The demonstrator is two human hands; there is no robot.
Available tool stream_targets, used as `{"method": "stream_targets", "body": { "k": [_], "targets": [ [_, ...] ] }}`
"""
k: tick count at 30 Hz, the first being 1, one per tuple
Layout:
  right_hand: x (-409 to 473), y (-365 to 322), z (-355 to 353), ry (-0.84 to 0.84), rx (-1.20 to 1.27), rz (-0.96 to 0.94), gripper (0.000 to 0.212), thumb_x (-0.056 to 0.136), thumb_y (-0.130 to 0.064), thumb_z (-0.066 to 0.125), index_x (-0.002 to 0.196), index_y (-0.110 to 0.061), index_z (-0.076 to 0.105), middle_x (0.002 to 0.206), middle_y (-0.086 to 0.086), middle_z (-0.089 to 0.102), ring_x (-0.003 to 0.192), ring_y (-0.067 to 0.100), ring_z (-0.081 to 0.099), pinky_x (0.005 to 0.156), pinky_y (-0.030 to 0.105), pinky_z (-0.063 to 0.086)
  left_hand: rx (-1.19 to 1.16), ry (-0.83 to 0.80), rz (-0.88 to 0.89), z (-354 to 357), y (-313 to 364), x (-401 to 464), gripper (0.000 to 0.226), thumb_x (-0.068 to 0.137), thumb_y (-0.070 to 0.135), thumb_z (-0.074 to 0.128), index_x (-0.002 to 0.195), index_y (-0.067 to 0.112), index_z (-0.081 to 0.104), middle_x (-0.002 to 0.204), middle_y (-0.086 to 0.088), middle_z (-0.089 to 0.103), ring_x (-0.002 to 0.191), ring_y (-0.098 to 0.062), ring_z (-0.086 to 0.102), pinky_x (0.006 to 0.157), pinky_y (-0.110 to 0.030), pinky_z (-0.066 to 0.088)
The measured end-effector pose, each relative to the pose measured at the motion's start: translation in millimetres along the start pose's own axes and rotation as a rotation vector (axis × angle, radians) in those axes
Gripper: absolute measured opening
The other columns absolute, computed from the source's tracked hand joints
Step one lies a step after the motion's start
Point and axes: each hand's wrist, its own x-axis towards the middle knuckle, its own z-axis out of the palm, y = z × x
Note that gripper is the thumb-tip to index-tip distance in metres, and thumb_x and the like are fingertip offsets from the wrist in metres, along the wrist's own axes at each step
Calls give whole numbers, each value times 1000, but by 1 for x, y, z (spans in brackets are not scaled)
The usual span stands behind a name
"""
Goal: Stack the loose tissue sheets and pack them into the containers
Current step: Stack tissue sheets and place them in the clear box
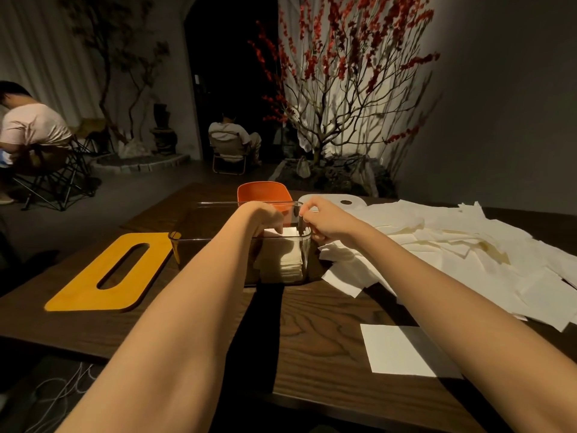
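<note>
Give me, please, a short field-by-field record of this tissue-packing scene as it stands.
container: clear box on the wooden table, open on top
contents: tissue stack at its right end
left hand: left hand reaches into the box onto the stack
right hand: right hand at the box's right rim; grip unclear
loose sheets: loose pile right of the box; single sheet nearer
lids: yellow slotted lid left; white lid behind
other: orange container behind the box
</note>
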Motion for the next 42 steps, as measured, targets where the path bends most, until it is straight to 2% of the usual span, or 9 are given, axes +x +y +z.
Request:
{"method": "stream_targets", "body": {
  "k": [4, 10, 18, 25, 27, 29, 32, 35, 42],
  "targets": [
    [5, 5, 3, 12, 17, 15, 11, 102, -17, 32, 106, -16, 43, 68, 2, 43, 52, 11, 38, 48, 21, 31, -140, 0, 20, -4, 0, -1, 70, 97, 12, 53, 152, 9, 10, 153, -21, 26, 138, -39, 30, 113, -46, 28],
    [7, 8, 5, 20, 14, 10, 11, 102, -18, 33, 107, -17, 42, 70, 2, 43, 54, 12, 38, 46, 19, 32, -1, 60, 10, -8, 0, 0, 74, 97, 17, 54, 153, 10, 7, 152, -19, 27, 137, -37, 32, 114, -45, 27],
    [8, 7, 8, 17, 1, 12, 12, 103, -19, 31, 109, -15, 41, 71, 3, 41, 53, 12, 37, 44, 19, 30, -180, -90, -61, -4, -1, -2, 67, 96, 22, 53, 151, 9, 15, 150, -20, 32, 136, -38, 34, 115, -47, 27],
    [3, 6, -2, 17, 17, 29, 10, 102, -17, 38, 111, -14, 37, 67, 3, 48, 51, 11, 42, 42, 18, 33, -63, 71, -18, 0, 6, -6, 61, 99, 26, 50, 149, 7, 22, 148, -15, 37, 135, -33, 39, 114, -42, 31],
    [-1, 6, -5, 27, 24, 41, 5, 102, -15, 35, 100, -12, 39, 67, 5, 52, 51, 11, 46, 43, 18, 35, -56, 139, 48, 0, 11, -7, 46, 99, 24, 48, 140, 6, 36, 135, -14, 49, 124, -30, 49, 107, -38, 38],
    [-5, 6, -10, 18, 11, 48, 18, 101, -12, 32, 88, -11, 43, 72, 8, 57, 54, 12, 50, 45, 20, 38, -63, 189, 143, 1, 17, -7, 25, 99, 21, 50, 116, 3, 50, 110, -12, 56, 100, -23, 57, 86, -30, 46],
    [-13, 9, -20, 19, 2, 75, 23, 102, -14, 34, 82, -14, 46, 73, 5, 59, 57, 12, 53, 52, 22, 42, -116, 198, 263, 10, 27, -11, 17, 98, 18, 53, 88, 4, 54, 77, -4, 53, 67, -11, 51, 59, -19, 41],
    [-24, 12, -32, 34, -31, 97, 22, 102, -16, 36, 83, -16, 47, 74, 5, 60, 59, 13, 55, 56, 23, 43, -136, 170, 359, 20, 40, -13, 15, 97, 11, 53, 99, 0, 64, 73, -5, 56, 65, -11, 50, 59, -19, 40],
    [-55, 26, -62, 53, -67, 164, 21, 102, -15, 35, 85, -18, 46, 77, 6, 62, 61, 14, 56, 57, 24, 44, -45, 149, 493, 47, 69, -24, 22, 95, 11, 55, 104, -4, 68, 90, -13, 65, 82, -19, 59, 63, -22, 48]
  ]
}}
